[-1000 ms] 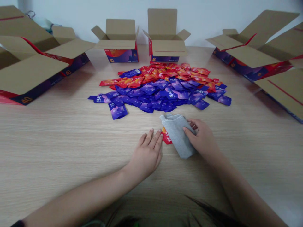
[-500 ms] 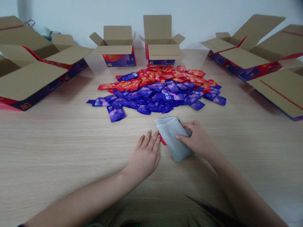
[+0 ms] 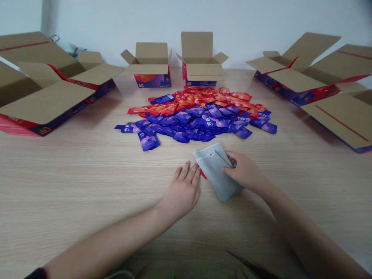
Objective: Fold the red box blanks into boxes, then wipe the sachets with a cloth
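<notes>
A folded grey cloth [image 3: 216, 174] is pinched along its right side between the thumb and fingers of my right hand [image 3: 247, 169]. The cloth's upper layers are parted near the top. My left hand [image 3: 183, 190] lies flat on the table just left of the cloth, its fingers stretched out. Under or beside the left fingertips a small red piece [image 3: 204, 175] shows, mostly hidden by the cloth and fingers; I cannot tell its kind. Beyond both hands spreads a pile of purple sachets [image 3: 186, 126] with red-orange sachets [image 3: 200, 97] behind them.
Two open cardboard boxes [image 3: 152, 80] [image 3: 200, 83] stand behind the pile. More open boxes with spread flaps line the left [image 3: 69, 112] and right [image 3: 293, 97] sides of the wooden table [image 3: 101, 186]. A single purple sachet [image 3: 148, 142] lies at the pile's near left edge.
The view has shifted, so the boxes and pile sit lower in the picture. In my right hand, the cloth's top layers have parted. My left hand stays flat beside it.
</notes>
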### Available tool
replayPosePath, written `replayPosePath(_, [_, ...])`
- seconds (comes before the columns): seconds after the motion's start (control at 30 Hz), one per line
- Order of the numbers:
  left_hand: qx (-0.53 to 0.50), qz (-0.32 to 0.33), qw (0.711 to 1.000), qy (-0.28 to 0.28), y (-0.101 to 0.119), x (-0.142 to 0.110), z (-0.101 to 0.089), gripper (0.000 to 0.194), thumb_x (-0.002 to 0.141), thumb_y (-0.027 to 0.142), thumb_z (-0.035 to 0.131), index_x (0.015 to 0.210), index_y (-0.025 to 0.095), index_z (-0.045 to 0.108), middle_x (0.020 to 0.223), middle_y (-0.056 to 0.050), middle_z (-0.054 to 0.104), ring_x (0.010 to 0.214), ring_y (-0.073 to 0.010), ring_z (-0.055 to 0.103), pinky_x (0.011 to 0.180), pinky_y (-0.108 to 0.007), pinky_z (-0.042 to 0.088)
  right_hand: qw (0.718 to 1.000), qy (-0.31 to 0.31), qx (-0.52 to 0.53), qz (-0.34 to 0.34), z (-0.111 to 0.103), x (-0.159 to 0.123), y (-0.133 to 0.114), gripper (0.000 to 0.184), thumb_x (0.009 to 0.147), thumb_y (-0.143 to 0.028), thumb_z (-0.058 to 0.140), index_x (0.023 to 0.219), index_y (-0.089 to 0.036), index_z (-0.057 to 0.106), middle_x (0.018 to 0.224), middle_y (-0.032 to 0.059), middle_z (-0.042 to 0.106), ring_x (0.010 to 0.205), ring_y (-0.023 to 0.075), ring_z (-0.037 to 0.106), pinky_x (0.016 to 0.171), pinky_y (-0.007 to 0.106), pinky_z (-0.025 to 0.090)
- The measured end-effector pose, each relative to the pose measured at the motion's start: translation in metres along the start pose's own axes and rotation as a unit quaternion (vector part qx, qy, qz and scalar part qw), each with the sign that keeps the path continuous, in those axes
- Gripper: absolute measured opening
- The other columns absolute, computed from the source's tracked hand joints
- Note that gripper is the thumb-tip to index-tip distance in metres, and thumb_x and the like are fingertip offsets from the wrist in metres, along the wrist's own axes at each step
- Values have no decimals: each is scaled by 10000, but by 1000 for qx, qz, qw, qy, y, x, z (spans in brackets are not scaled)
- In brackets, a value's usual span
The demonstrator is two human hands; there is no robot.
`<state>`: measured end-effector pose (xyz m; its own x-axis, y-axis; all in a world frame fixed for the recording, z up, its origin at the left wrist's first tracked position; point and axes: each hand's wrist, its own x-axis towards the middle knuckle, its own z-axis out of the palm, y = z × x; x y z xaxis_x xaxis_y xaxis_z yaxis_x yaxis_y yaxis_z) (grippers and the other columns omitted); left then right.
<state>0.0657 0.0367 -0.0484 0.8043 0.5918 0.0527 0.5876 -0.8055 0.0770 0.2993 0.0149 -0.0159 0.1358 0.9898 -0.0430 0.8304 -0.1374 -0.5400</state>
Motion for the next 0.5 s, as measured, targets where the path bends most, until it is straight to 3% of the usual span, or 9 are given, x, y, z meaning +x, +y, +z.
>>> replayPosePath(0.03, [-1,1,1000,1,0,0,0,537,950,270,408,1442,60,445,1524,-156,402,1399,-371,359,1117,-510,327,1000,-12,-15,-15,-1,1,1,132,750,-252,615,856,-188,660,707,20,615,659,190,552,613,324,399])
replayPosePath(0.1, [-4,1,1000,4,0,0,1,533,951,267,405,1434,45,451,1499,-171,435,1395,-375,363,1117,-513,322,997,10,-41,-60,-5,4,2,107,780,-291,610,732,-198,634,781,45,640,738,211,582,663,343,415])
replayPosePath(0.2, [-17,3,1000,12,0,0,1,542,941,273,434,1432,44,451,1492,-178,443,1386,-386,373,1102,-526,338,983,122,-64,-117,-17,5,1,122,804,-319,612,811,-213,671,1005,76,677,963,276,610,828,424,432])
replayPosePath(0.3, [-49,12,999,22,-5,0,-4,531,913,255,485,1418,88,472,1542,-170,365,1370,-384,399,1068,-533,382,975,174,-49,-125,-43,5,-3,168,843,-318,566,920,-212,671,948,75,700,885,265,644,790,417,467])
replayPosePath(0.4, [-117,32,990,69,-17,4,-15,465,893,173,498,1353,116,521,1592,-184,239,1406,-358,355,1093,-509,370,975,136,-40,-172,-77,4,-11,234,850,-277,527,1021,-219,676,970,63,717,838,246,663,721,368,495])
replayPosePath(0.5, [-237,44,958,156,-30,14,-36,475,914,222,541,1377,152,465,1605,-190,191,1457,-318,265,1143,-497,311,969,56,-48,-236,-111,4,-21,283,841,-247,530,1058,-270,711,959,18,736,783,212,674,650,314,502])
